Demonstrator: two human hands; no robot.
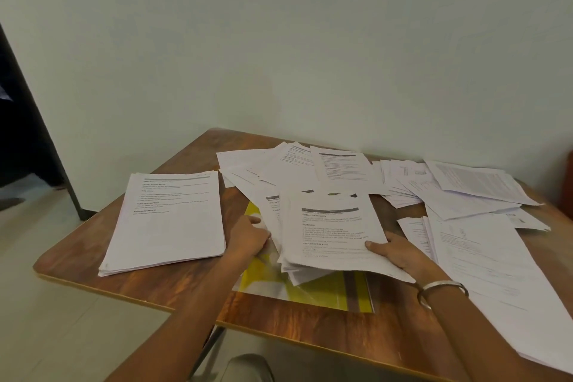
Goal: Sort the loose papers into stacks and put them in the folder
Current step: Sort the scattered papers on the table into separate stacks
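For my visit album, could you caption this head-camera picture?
Both hands, left hand and right hand, grip a paper bundle over a yellow folder on a wooden table.

Table (148, 285): brown wood-grain top, pale edge band. Papers (333, 226): white, printed in black, with a grey header bar; the same is shown on the stack (167, 220) at 9 o'clock. Folder (325, 291): yellow, with a brown stripe at 5 o'clock. Bangle (441, 287): silver. Wall (310, 40): pale green-white.
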